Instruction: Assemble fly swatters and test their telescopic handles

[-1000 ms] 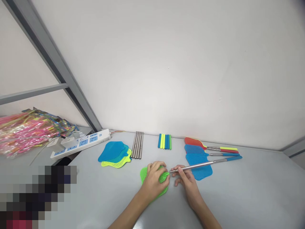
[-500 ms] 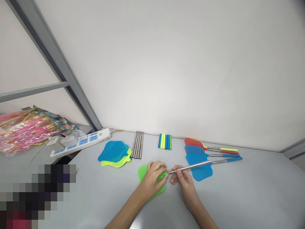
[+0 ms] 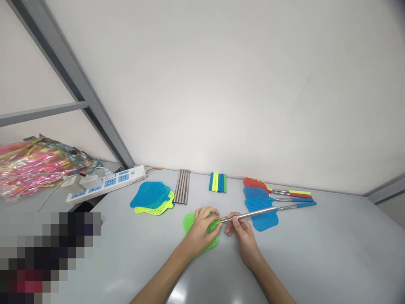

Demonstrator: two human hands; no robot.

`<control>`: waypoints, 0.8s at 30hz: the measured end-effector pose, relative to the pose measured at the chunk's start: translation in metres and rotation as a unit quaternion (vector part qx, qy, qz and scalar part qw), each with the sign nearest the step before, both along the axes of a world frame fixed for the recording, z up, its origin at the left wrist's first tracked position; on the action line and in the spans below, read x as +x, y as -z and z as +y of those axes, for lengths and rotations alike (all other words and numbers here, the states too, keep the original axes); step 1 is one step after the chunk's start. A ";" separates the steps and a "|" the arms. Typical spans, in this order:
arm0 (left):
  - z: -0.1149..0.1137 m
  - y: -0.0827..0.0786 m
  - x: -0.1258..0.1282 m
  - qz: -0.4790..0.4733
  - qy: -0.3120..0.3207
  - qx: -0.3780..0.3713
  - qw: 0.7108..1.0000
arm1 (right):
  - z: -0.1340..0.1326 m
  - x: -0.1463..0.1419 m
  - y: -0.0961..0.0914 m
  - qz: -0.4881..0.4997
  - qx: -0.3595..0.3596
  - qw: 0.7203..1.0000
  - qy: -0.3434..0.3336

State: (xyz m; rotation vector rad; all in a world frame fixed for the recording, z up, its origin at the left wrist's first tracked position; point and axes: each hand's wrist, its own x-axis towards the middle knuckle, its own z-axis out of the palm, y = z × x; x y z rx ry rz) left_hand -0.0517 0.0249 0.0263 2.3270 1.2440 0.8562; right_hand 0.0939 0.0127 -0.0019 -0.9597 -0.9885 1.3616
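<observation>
My left hand is closed over the neck of a green fly swatter head, which lies on the grey table. In my right hand I grip a silver metal rod between thumb and fingers. The rod's thin left end meets the green neck beside my left fingertips; how deep it sits inside cannot be seen. Its thicker end points right, over the blue swatters. My left palm hides part of the green mesh.
Blue and yellow swatter heads are stacked at left. Behind stand rows of metal rods and coloured handle sleeves. Swatters with handles, one red, lie at right. A power strip and plastic-wrapped bundles occupy the far left.
The whole view has shifted slightly, so things sit a little higher in it. Both hands keep the same hold on the green swatter head and rod.
</observation>
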 end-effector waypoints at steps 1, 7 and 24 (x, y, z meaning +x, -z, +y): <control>0.000 0.000 0.000 -0.002 -0.002 0.002 1.000 | 0.000 0.000 0.000 -0.001 0.002 1.000 -0.003; -0.003 0.002 0.000 -0.003 0.000 0.019 1.000 | -0.001 0.002 -0.001 -0.025 0.008 1.000 -0.002; -0.010 0.001 0.000 0.026 -0.017 0.071 0.997 | 0.000 0.007 0.002 -0.039 0.010 0.998 -0.040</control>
